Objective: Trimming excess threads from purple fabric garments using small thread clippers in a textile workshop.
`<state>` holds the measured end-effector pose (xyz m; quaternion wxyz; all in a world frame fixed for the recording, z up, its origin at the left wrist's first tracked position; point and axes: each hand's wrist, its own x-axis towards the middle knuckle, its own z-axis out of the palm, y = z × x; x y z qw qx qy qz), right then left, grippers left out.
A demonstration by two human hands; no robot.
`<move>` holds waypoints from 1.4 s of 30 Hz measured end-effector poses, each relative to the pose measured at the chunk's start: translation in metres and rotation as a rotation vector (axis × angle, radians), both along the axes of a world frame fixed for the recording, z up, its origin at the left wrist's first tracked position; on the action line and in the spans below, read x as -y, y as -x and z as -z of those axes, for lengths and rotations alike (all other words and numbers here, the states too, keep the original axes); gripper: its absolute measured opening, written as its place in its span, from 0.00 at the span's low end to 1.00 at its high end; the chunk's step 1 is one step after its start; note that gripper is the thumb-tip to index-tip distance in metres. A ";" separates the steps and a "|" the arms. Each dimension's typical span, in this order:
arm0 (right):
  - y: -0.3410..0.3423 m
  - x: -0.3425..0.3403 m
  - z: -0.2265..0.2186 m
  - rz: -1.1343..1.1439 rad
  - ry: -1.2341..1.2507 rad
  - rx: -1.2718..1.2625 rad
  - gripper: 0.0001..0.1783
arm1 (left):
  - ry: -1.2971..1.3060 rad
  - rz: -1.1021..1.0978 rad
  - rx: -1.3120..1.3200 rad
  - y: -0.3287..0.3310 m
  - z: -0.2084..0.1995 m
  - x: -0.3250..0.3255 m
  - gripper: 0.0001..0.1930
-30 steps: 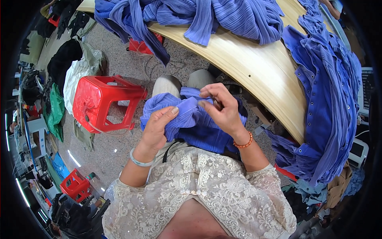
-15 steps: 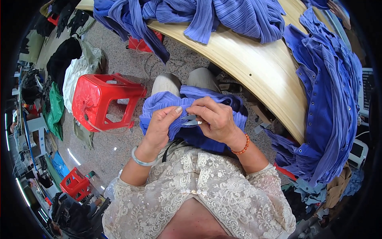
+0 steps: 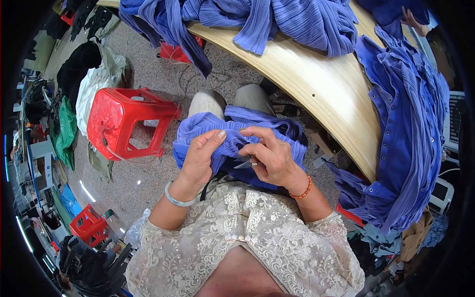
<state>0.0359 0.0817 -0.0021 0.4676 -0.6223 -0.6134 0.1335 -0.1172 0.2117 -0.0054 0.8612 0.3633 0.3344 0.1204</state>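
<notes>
A ribbed violet-blue garment [image 3: 195,129] lies gathered across my lap. Its edge is pinched between the thumb and fingers of my left hand [image 3: 199,157], which wears a pale bangle. Small metal thread snips [image 3: 243,165] are tucked in the curled fingers of my right hand [image 3: 273,157], their blades pointing left, just below the raised cloth. The thumb and index finger of that hand reach to the same bit of cloth; whether they grip it I cannot tell. An orange bead bracelet circles the right wrist.
A curved wooden table [image 3: 326,81] carries heaped violet-blue garments [image 3: 316,24]. More, with rows of eyelets [image 3: 388,131], hang over its right side. A red plastic stool [image 3: 111,123] stands at left by a white sack [image 3: 89,89]. Another person's hand [image 3: 415,22] shows at upper right.
My right hand has turned, lowering the snips away from the cloth edge, and its index finger now stretches toward the fabric. At upper right, the other person's hand and dark blue cloth have moved.
</notes>
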 end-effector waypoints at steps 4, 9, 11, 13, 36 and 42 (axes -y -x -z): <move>0.001 0.006 -0.001 0.007 0.049 -0.039 0.16 | 0.075 -0.083 0.036 -0.004 -0.005 0.001 0.11; 0.002 0.012 -0.004 -0.077 0.124 -0.123 0.14 | 0.066 -0.144 0.035 -0.004 0.002 0.002 0.11; 0.002 0.012 -0.002 -0.052 0.083 -0.262 0.14 | 0.058 -0.155 0.030 -0.003 0.002 0.003 0.11; 0.003 0.010 -0.003 -0.002 0.123 -0.262 0.16 | 0.071 -0.131 0.038 -0.002 0.000 0.004 0.11; 0.005 -0.001 0.006 0.129 0.144 -0.140 0.12 | 0.069 -0.052 0.060 -0.007 -0.003 0.009 0.11; 0.003 -0.001 0.006 0.122 0.138 -0.117 0.11 | 0.072 -0.058 0.047 -0.008 -0.001 0.009 0.11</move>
